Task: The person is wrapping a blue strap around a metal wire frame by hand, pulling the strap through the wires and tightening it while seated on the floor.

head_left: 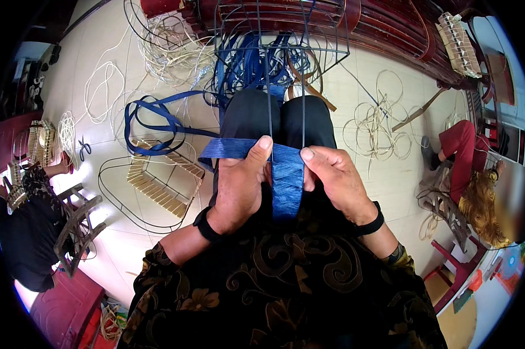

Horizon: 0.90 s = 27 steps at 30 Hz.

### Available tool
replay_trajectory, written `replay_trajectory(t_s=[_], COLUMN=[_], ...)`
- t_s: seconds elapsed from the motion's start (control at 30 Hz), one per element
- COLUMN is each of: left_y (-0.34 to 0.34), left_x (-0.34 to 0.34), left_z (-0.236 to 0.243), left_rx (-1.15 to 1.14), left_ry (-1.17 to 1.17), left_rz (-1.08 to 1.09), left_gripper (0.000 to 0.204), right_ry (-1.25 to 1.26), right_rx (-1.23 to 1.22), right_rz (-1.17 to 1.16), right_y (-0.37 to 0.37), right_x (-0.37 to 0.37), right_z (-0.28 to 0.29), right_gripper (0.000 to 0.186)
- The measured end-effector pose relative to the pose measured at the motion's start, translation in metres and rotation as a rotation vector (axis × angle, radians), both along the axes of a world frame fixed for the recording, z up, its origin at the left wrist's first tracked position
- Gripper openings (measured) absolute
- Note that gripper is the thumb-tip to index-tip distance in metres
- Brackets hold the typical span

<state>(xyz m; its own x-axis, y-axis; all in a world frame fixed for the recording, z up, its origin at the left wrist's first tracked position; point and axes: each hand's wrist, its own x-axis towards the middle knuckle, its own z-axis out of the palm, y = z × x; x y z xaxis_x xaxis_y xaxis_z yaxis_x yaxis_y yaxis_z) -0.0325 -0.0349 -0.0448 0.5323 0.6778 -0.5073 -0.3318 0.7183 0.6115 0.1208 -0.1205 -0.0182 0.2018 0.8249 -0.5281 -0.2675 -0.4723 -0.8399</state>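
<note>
A flat blue strap (230, 149) runs across two thin dark rods of a wire frame (269, 110) above my lap. Below the crossing, the strap is wrapped in overlapping slanted layers, forming a blue band (287, 189) between the rods. My left hand (239, 183) is closed on the strap, its thumb pressing near the left rod and its other fingers mostly hidden behind. The strap's loose part loops out over that hand. At the right rod my right hand (337, 177) pinches the strap's edge between thumb and fingers.
Tangled blue strap (158, 125) and cream cord (379, 131) lie on the tiled floor. A partly wrapped frame (166, 180) is at left, near scissors (84, 149). A dark red bench (384, 35) stands ahead. Other people sit on stools at left (33, 227) and right (477, 186).
</note>
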Motion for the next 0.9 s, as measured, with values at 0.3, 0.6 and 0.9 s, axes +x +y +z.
replay_trajectory(t_s=[0.3,0.6,0.9], left_y=[-0.003,0.003,0.021], left_x=[-0.002,-0.005,-0.01], left_z=[0.008,0.009,0.029], left_rx=[-0.024,0.222,0.692], left_ry=[0.084,0.253,0.539], left_rz=[-0.012,-0.031,-0.122], left_gripper=[0.017,0.036,0.032], right_ry=[-0.088,0.131,0.073], right_rx=[0.006,0.049,-0.019], right_rz=[0.079,0.109,0.182], right_y=[-0.003,0.007,0.007], right_x=[-0.009,-0.019,-0.009], right_z=[-0.002,-0.003,0.002], right_gripper=[0.041,0.023,0.021])
